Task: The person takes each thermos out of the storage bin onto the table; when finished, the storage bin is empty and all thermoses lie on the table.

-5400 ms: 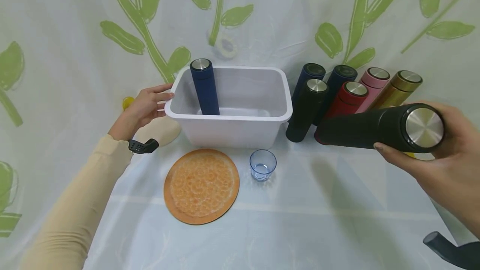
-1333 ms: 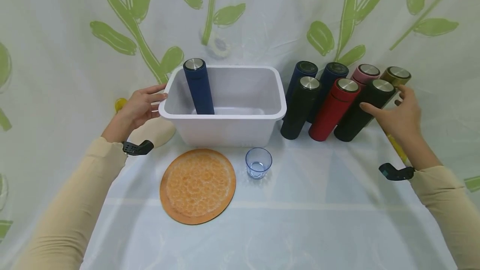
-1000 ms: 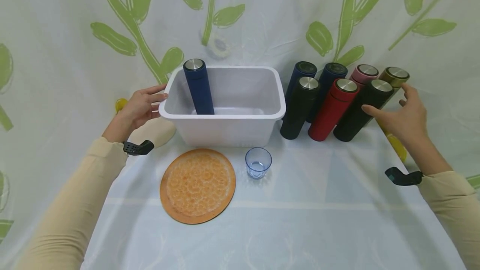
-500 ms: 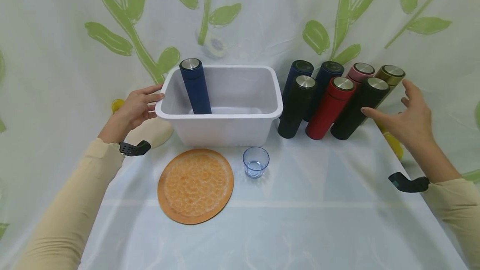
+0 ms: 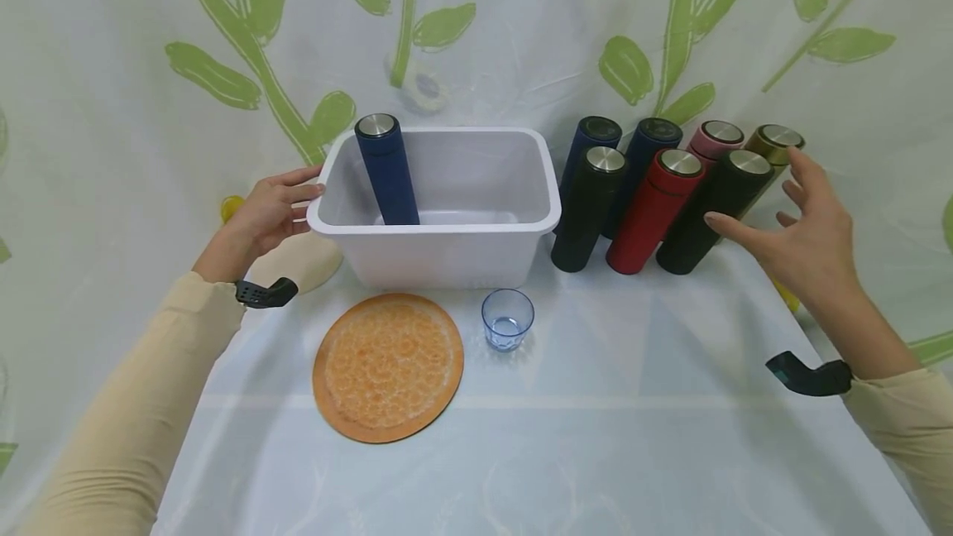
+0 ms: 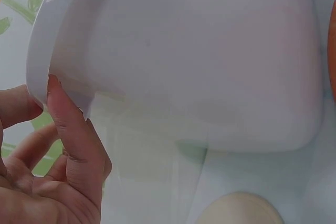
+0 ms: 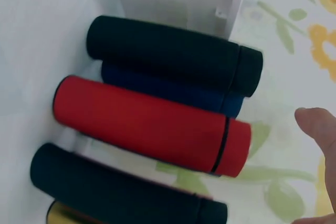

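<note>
The right hand (image 5: 807, 230) has let go of the black bottle (image 5: 703, 209) — fingers spread, empty; the left hand (image 5: 271, 209) still rests open-fingered against the white tub (image 5: 447, 255).

White plastic tub (image 5: 439, 251) sits upright; black flask (image 5: 700, 213) stands beside the red flask (image 5: 646, 209), apparently tilted.
</note>
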Demonstrator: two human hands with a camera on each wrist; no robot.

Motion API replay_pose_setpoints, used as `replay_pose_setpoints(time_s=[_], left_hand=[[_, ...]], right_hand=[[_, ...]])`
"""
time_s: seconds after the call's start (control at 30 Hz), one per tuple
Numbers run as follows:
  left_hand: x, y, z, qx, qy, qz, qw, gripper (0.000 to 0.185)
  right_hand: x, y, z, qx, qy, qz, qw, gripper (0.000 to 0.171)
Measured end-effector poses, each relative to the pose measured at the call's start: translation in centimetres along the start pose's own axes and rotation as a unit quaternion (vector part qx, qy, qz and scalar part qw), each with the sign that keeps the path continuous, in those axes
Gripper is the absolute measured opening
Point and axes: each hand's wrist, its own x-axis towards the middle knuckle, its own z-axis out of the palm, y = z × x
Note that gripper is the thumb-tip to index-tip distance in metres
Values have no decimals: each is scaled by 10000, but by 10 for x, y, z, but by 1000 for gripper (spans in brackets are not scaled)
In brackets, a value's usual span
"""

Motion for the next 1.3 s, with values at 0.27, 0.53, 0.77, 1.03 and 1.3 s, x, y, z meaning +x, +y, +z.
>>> replay_pose_setpoints(time_s=[0.27,0.53,0.77,1.03,1.3], left_hand=[[1,-1,1,-11,30,-4,10000,67],[1,1,1,81,97,-8,9999,67],[0,2,0,65,81,-16,9999,67],[0,0,-2,11,59,-66,10000,68],[1,-2,-2,98,57,-34,9999,69]], right_hand=[[-7,-18,6,109,211,-665,9975,97],[-15,-34,16,222,337,-1348,9901,95],[-20,-50,26,415,126,-1840,9820,92],[-26,-67,41,459,-145,-2009,9784,88],[-28,-81,55,755,-453,-2086,9740,84]])
